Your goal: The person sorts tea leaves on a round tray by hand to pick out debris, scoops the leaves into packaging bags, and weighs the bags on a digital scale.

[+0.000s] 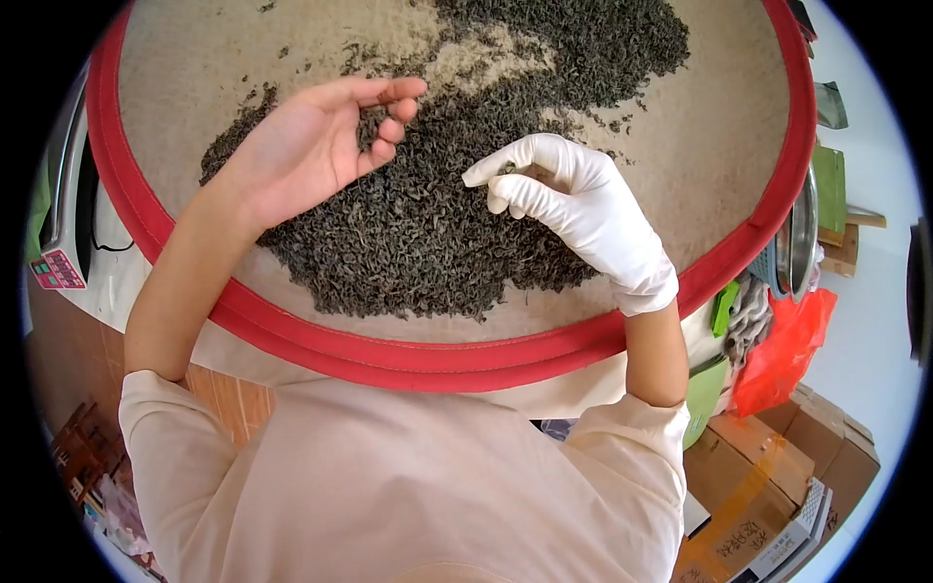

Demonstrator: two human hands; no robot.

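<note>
Beneath the half-curled left hand (335, 136) and nearly pinched right hand (573, 194), dark leaves (408, 238) stretched from near left to far right; whether either held any was unclear.

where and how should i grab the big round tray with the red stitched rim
Probably by the thick red stitched rim of the large round beige tray, at two spread-out spots along its near edge, coming from the wearer's side. That band bows out toward the body and is clear of the dark curled leaves, which lie inside it.
</note>
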